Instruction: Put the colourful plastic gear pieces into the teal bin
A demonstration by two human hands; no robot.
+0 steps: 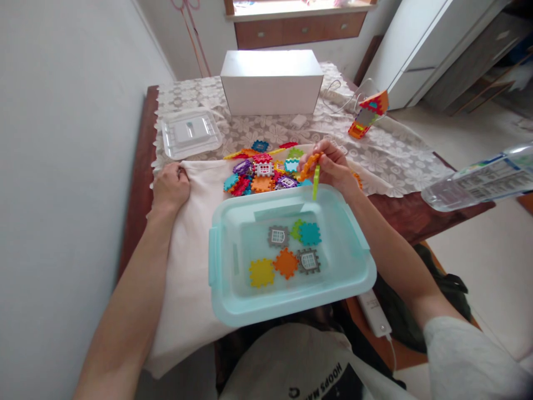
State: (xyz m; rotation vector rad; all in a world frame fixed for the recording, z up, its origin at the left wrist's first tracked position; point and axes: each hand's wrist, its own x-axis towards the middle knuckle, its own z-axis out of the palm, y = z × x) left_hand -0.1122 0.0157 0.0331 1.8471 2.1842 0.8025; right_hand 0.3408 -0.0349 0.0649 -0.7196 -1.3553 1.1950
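Observation:
My right hand [333,165] holds an orange toothed tile [308,165] with a green piece [316,182] hanging from it, just above the far rim of a pale blue plastic bin [225,266]. Inside the bin lie several flat tiles: yellow [261,272], orange [286,262], teal [310,233] and grey window tiles [278,236]. A heap of colourful tiles [262,171] lies on the white cloth [195,222] behind the bin, left of my right hand. My left hand [170,186] is closed on the cloth's far left edge.
A white box [271,82] stands at the table's far end, with the bin's clear lid [190,132] to its left. A small built tile house [368,114] stands at the right. A plastic bottle [478,183] juts in at the right edge. A white power adapter [375,312] sits by the near table edge.

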